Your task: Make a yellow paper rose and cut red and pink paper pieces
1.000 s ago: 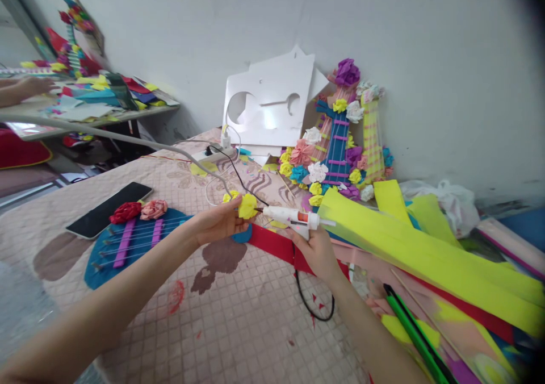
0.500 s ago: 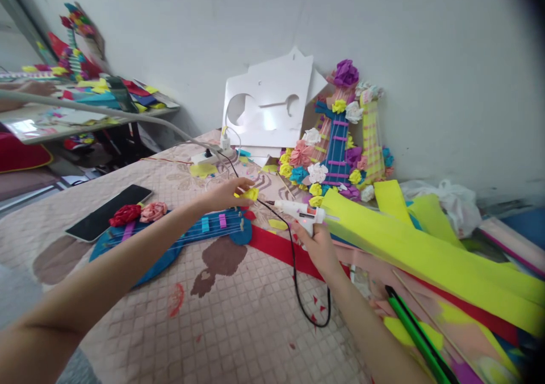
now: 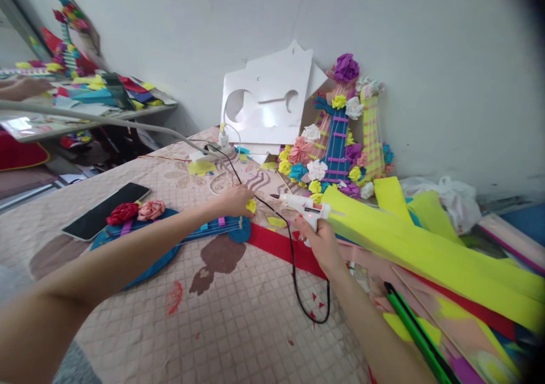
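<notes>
My left hand (image 3: 235,200) is closed on a small yellow paper flower (image 3: 251,205) and presses it down at the head end of a blue paper guitar (image 3: 170,237) that lies flat on the patterned cloth. Two paper roses, red and pink (image 3: 136,211), sit on the guitar's body at the left. My right hand (image 3: 322,243) grips a white hot glue gun (image 3: 303,205), nozzle pointing left toward the flower, a short gap away. Its black cord (image 3: 298,282) loops down over the cloth.
A black phone (image 3: 104,209) lies left of the guitar. Finished flower-covered guitars (image 3: 338,145) and white cut card (image 3: 268,103) lean on the wall. Long yellow paper strips (image 3: 426,247), a red strip and a green pencil (image 3: 415,333) crowd the right. A power strip (image 3: 204,154) sits behind. Another person's hand works at the far-left table.
My left hand carried the yellow flower away from the glue gun's nozzle and lowered it onto the guitar's head. My right hand drew the glue gun slightly back and up.
</notes>
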Available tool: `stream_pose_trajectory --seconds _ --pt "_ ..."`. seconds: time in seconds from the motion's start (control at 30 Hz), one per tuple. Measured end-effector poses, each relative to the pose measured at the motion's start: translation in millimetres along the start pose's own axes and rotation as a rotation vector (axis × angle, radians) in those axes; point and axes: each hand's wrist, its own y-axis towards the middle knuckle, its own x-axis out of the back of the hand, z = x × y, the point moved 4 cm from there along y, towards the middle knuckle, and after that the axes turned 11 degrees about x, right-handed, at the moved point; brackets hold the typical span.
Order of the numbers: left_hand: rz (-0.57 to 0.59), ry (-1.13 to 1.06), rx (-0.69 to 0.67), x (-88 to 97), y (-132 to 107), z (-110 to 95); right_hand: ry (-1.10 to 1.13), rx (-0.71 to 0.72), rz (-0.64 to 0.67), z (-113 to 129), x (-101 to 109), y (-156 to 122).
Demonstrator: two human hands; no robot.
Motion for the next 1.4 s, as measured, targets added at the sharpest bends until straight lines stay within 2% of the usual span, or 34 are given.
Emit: stream_pose_trajectory --seconds 0.4,0.73,0.83,1.07,1.4 --pt "-0.028 0.050 0.043 -9.5 2.7 -0.6 0.022 0.003 0.001 1.3 0.6 0.2" --pt "0.126 0.029 -0.075 14.4 10.9 6.2 0.019 -0.032 0.013 4.0 1.1 0.2" --pt "0.130 0.047 -0.061 11.3 8.2 7.0 0.006 -0.028 0.010 3.4 1.3 0.2" --pt "0.046 0.117 0.012 -4.5 8.2 4.0 0.031 -0.020 0.009 3.8 0.9 0.5" --pt "0.074 0.222 0.076 -3.6 7.0 -9.0 0.020 -0.007 0.016 1.9 0.9 0.5"
